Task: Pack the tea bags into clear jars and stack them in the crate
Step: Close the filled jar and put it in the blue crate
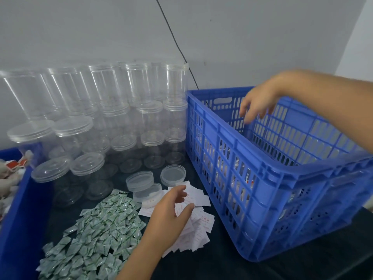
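Note:
A blue slatted crate (272, 170) stands on the right of the dark table; filled jars show faintly through its near wall. My right hand (258, 104) hangs over the crate's open top with loosely curled fingers and holds nothing. My left hand (171, 211) hovers just over a heap of white paper slips (201, 223) with relaxed fingers, empty. Stacked empty clear jars (113, 118) fill the back left. Tea bags (10, 170) lie in a blue bin (18, 219) at the far left.
A spread of small green-and-white sachets (96, 235) covers the table in front of me. Loose clear lids (147, 182) lie between the jars and the slips. A black cable (175, 43) runs down the grey wall behind the crate.

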Action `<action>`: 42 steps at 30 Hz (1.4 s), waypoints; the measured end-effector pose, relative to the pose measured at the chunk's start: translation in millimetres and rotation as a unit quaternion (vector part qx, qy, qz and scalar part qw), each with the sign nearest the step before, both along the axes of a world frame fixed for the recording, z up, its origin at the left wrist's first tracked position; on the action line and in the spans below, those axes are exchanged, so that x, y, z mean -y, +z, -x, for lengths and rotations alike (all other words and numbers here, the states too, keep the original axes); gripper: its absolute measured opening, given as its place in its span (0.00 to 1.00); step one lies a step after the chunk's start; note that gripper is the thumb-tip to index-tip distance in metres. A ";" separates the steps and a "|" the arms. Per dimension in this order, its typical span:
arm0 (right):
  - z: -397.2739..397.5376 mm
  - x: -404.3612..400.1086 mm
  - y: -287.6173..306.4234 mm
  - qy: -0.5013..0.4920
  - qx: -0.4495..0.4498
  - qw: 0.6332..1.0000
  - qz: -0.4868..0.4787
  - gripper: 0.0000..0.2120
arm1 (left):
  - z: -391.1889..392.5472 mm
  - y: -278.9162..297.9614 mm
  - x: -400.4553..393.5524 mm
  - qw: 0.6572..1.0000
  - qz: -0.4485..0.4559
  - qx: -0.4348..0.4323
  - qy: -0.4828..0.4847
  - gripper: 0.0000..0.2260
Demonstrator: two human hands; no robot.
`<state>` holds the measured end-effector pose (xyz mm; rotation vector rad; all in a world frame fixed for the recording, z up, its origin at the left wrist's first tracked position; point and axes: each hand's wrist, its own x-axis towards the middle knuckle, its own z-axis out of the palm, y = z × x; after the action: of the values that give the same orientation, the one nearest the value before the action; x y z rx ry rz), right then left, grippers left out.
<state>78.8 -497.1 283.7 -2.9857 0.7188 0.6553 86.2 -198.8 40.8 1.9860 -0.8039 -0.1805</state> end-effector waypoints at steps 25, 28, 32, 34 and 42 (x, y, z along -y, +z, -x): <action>-173.9 -303.1 -72.4 0.215 0.377 0.887 -0.155 0.40 | -22.5 11.9 -121.8 0.973 0.053 -0.042 0.220 0.12; -188.8 -317.0 -89.4 0.201 0.363 0.897 -0.151 0.45 | -22.2 15.3 -130.9 0.969 0.051 -0.041 0.238 0.12; -201.6 -326.5 -98.6 0.177 0.367 0.902 -0.143 0.46 | -20.6 15.9 -139.2 0.968 0.049 -0.032 0.245 0.12; -206.0 -328.0 -99.2 0.166 0.382 0.895 -0.157 0.44 | -20.3 13.8 -142.1 0.967 0.048 -0.034 0.246 0.12; -201.0 -319.7 -96.1 0.161 0.396 0.885 -0.183 0.43 | -22.1 11.8 -146.8 0.963 0.061 -0.059 0.257 0.13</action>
<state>279.8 -177.4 187.6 -2.6425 0.0293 -0.4123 108.3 -52.1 52.6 1.9761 -0.2005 0.0544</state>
